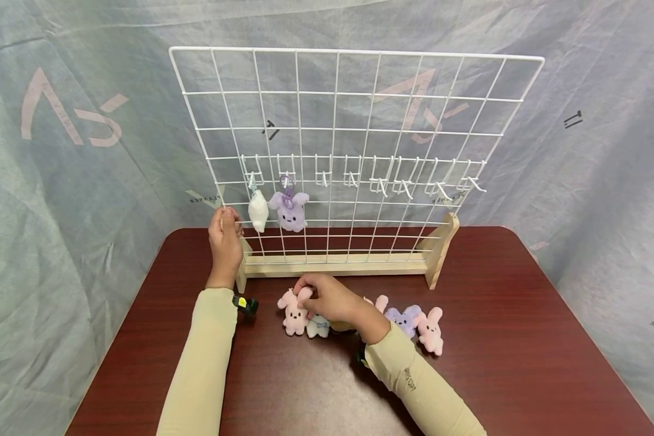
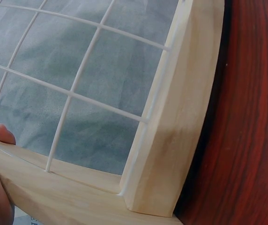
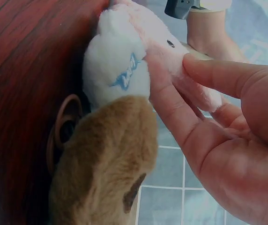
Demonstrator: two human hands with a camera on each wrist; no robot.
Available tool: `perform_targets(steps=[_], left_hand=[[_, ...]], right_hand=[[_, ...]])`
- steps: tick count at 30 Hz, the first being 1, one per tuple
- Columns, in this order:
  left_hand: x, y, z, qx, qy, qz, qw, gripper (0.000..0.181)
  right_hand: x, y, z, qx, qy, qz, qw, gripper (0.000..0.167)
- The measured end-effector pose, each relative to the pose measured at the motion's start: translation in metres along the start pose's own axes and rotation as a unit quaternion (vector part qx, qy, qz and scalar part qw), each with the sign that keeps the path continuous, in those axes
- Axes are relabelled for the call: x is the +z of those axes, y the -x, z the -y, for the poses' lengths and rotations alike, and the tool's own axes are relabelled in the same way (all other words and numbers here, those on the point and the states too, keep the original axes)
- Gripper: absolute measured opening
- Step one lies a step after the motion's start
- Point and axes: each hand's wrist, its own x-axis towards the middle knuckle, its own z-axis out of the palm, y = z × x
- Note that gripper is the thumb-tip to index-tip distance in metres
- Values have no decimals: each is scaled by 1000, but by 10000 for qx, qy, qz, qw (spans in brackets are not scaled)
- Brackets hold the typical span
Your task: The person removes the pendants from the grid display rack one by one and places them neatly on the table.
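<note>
In the head view, the right hand (image 1: 331,298) is pinching the pink bunny (image 1: 293,324) at seven o'clock from the wire rack's (image 1: 333,128) middle; its long axis is running twelve to six, ears topmost, face showing; the left hand (image 1: 226,245) is gripping the rack's edge at eight o'clock.

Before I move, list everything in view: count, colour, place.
Grid: 1, white, in stand.
Stand: 1, pale wood, on table.
Hooks: 8, white, on grid.
Hanging toys: 2, white and purple, leftmost hooks.
Pink toys: 3, pink, one pinched, two on table.
Other white toy: 1, white, beside pinched toy.
Brown toy: 1, brown, beside that.
Other purple toy: 1, purple, between pink toys.
Table: 1, dark red, beneath.
Backdrop: count unclear, grey, around table.
Wrist devices: 2, black, at wrists.
Sleeves: 2, beige, on forearms.
Left grip: 1, bare, on stand's left side.
Right grip: 1, bare, pinching pink toy.
</note>
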Motion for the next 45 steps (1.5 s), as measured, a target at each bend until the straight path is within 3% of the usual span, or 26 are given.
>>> perform_targets(steps=[20, 28, 36, 45], left_hand=[[2, 1, -4, -81, 69, -54, 9999, 27], [1, 0, 0, -5, 37, -32, 10000, 33], [1, 0, 0, -18, 43, -75, 10000, 36], [1, 1, -2, -62, 73, -79, 9999, 31]], right_hand=[[-3, 0, -1, 354, 351, 93, 9987, 12], [-2, 0, -3, -83, 1062, -31, 9943, 19], [0, -1, -6, -228, 1234, -127, 9920, 27], [-1, -2, -6, -453, 1268, -245, 9906, 22]])
